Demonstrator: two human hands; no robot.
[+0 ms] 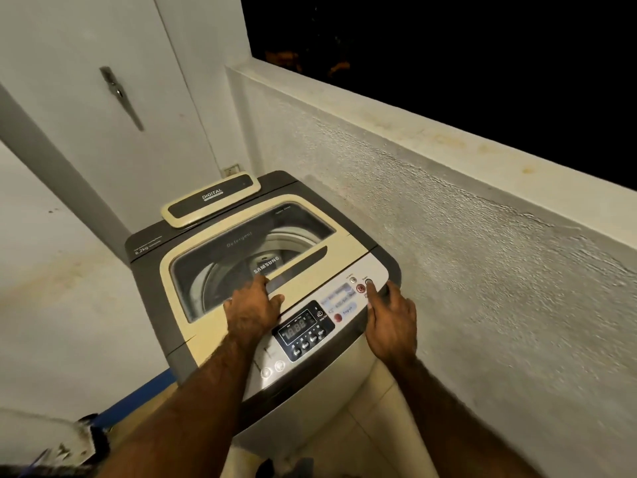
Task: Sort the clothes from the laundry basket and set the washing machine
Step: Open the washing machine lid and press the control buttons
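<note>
1. Washing machine (148, 243): top-loader, dark grey body, set in a corner between a white door (69, 81) and a rough plastered low wall (448, 236). It sits straight ahead of the person, within arm's reach.
2. Lid (344, 250): cream frame with a glass window, down flat. The drum (241, 260) shows through the glass; contents cannot be made out.
3. Control panel (375, 267): runs along the near edge of the machine. The dark display (298, 324) is lit with digits, too blurred to read. A red round button (338, 318) sits just right of it.
4. Left hand (250, 310): palm down on the front rim of the lid, fingers laid out straight toward the dark handle strip, thumb spread to the right. It grips nothing.
5. Right hand (393, 322): over the right end of the panel. The index finger (372, 294) is stretched out, tip on the small round button (368, 281) at the far right corner. The thumb lies by the machine's right edge. The other fingers are tucked under and out of sight. Nothing is held.
6. A cream-rimmed slab (212, 200) marked "DIGITAL" lies on the back of the machine top.
7. Metal latch (120, 94) on the door. Dark outside above the low wall.
</note>
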